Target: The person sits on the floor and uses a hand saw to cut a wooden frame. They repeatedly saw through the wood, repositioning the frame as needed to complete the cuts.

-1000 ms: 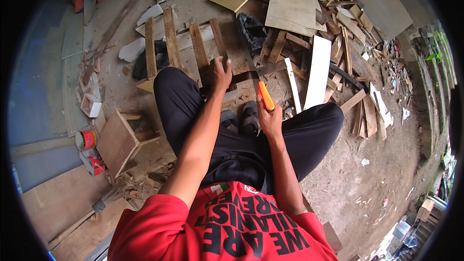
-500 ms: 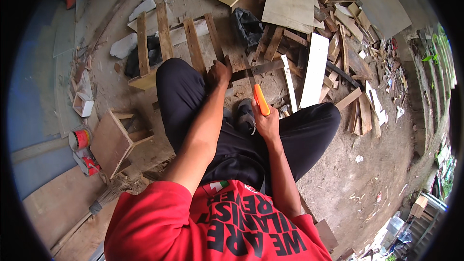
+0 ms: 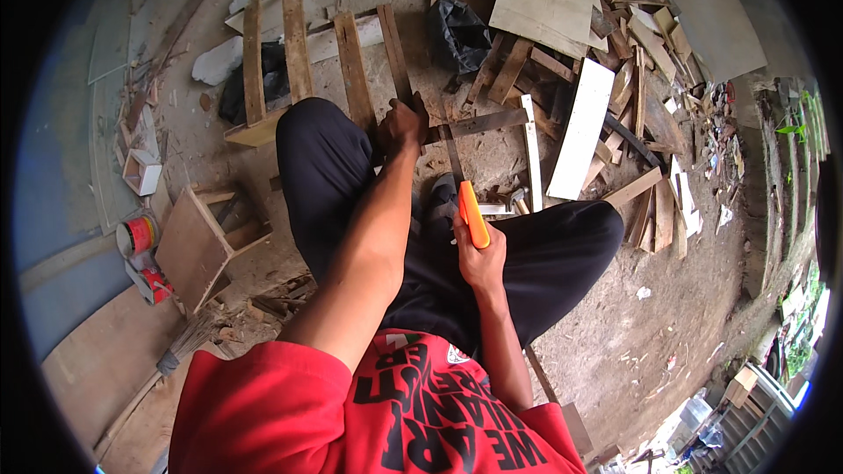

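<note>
My right hand (image 3: 483, 259) is closed around the orange handle of a handsaw (image 3: 474, 215). The saw's thin blade (image 3: 451, 156) points away from me and meets the edge of a dark wooden board (image 3: 492, 123). That board lies crosswise in front of my knees. My left hand (image 3: 404, 123) grips its left part, with the fingers partly hidden. At its right end the board touches a narrow white strip (image 3: 531, 154). Behind my left hand stand several upright wooden slats (image 3: 354, 70) joined to a lower board. My shoe (image 3: 442, 197) sits just below the blade.
Scrap wood (image 3: 645, 96) is heaped at the right, with a white board (image 3: 581, 127) leaning on it. A black plastic bag (image 3: 461, 31) lies ahead. At the left stand a wooden box frame (image 3: 198, 241) and red-labelled cans (image 3: 139, 235). A pale panel (image 3: 544, 0) lies farther off.
My right hand has drawn the saw back toward my body, so the handle sits nearer to me. My left hand keeps its grip on the board. The view has shifted slightly.
</note>
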### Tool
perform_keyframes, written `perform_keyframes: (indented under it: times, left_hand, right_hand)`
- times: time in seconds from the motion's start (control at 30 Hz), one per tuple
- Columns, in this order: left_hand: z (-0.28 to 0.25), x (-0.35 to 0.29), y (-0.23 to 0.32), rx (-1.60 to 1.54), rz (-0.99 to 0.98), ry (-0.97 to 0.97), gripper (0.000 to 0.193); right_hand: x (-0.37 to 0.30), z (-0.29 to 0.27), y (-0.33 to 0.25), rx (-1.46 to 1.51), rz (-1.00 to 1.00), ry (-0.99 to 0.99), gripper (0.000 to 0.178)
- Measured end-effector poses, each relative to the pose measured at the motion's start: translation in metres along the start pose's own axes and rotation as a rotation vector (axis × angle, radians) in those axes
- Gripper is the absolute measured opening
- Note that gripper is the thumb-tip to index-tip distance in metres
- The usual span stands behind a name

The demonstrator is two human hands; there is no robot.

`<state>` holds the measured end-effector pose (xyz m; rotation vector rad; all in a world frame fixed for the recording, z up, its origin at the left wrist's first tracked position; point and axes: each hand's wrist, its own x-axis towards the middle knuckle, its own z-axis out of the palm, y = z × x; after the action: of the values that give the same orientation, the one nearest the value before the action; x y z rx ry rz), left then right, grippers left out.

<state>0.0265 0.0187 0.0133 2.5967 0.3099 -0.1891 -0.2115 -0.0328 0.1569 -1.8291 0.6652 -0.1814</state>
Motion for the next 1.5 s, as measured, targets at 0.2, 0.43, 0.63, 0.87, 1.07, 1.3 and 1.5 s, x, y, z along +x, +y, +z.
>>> perform_keyframes:
  times: [0.2,0.43,0.63,0.87,1.07,1.3,1.5]
  left_hand:
    - [0.007,0.004,-0.005,-0.026,0.003,-0.002,0.06]
    - [-0.01,0.001,-0.004,0.13,-0.059,-0.073,0.057]
    - [-0.003,0.002,0.001,0.143,-0.02,-0.044,0.058]
    - [-0.001,0.002,-0.001,0.05,-0.09,-0.099,0.061]
    - [0.005,0.005,-0.001,0.062,-0.07,-0.077,0.06]
    - [0.017,0.008,-0.007,0.168,0.003,0.048,0.055]
    - [0.004,0.002,-0.015,0.177,-0.025,0.014,0.058]
  right_hand:
    - [0.004,-0.016,-0.037,-0.014,0.162,-0.109,0.035]
    - [0.019,-0.037,-0.099,0.027,0.049,-0.295,0.022]
    - [-0.017,-0.055,-0.09,-0.057,0.182,-0.259,0.03]
    - [-0.048,-0.079,-0.103,-0.108,0.101,-0.303,0.025]
    - [-0.046,-0.076,-0.111,-0.148,0.108,-0.302,0.024]
    - [-0.052,-0.088,-0.119,-0.164,0.201,-0.305,0.025]
    - [0.017,-0.052,-0.115,-0.144,0.19,-0.321,0.021]
